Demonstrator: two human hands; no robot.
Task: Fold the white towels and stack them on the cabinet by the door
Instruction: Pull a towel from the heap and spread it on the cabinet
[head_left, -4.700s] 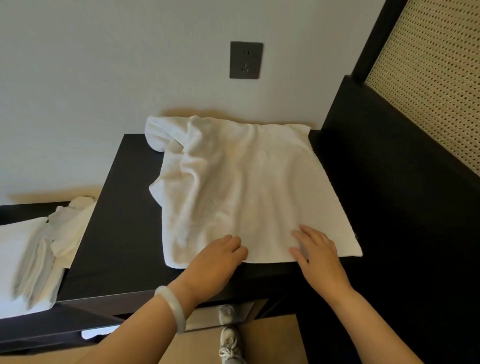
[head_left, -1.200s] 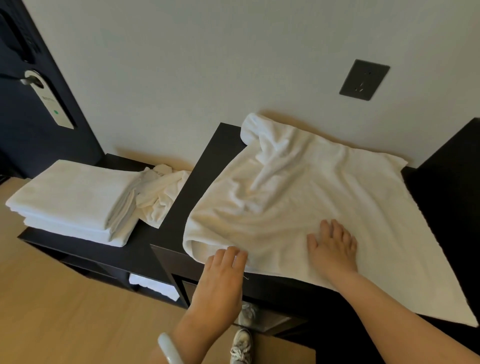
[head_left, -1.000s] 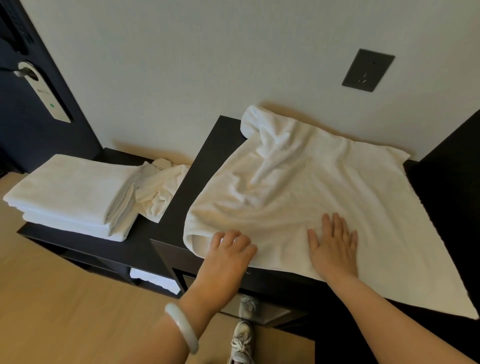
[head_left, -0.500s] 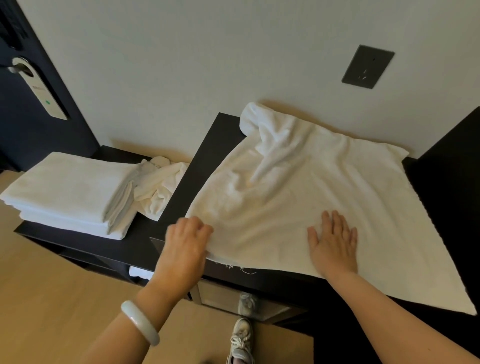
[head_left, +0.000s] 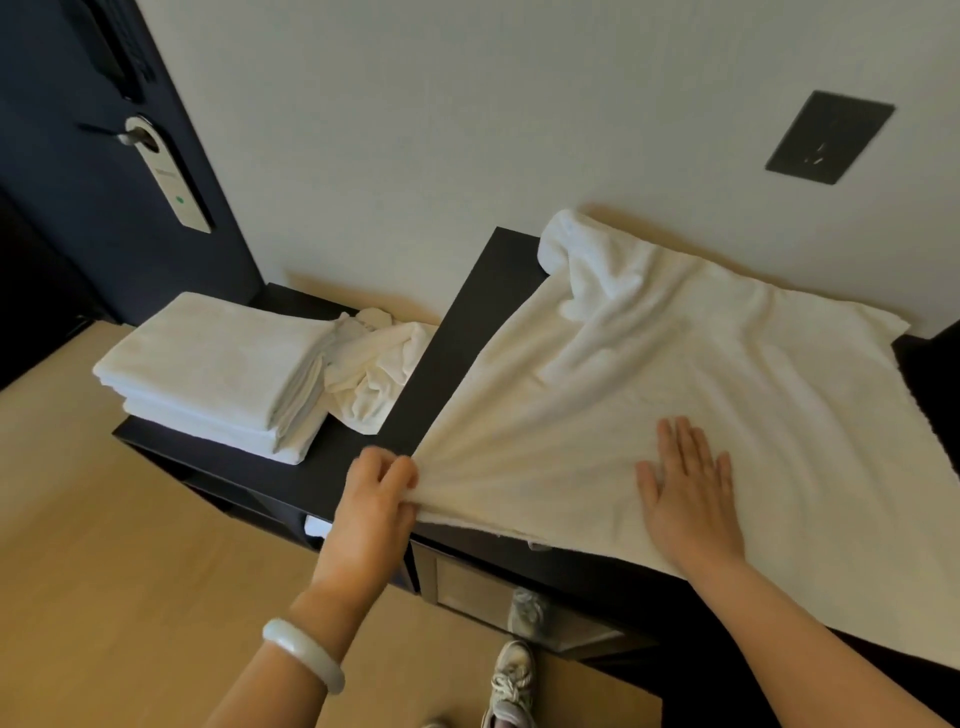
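left hand: fingers curled, pinching the near-left corner of the spread towel; cloth pulled taut toward the corner.
right hand: flat on the towel near its front edge, fingers straight and spread, pressing down, gripping nothing.
towel location: laid out on the higher dark worktop; far edge against the wall, near edge hanging slightly over the front.
done pile: folded stack on the lower cabinet by the door; one crumpled towel touching its right side, not folded.
step (my read): squaring up the sheet before the first fold.
risk 1: far-left corner is rolled into a lump at the wall. Fold over it and the bundle comes out thick and crooked.
risk 2: pull is diagonal against a single flat palm. If the palm slips on the smooth top, the whole sheet skews or slides off the front.
risk 3: loose threads at the near hem; could snag.
risk 4: the crumpled towel crowds the stack, so a new bundle may land tilted.
materials: white terry, soft and limp, creases fanning from the pinch. Worktop and cabinet matte black, hard, flat with square edges. Stack is a neat rectangular slab, layers visible on its right side.
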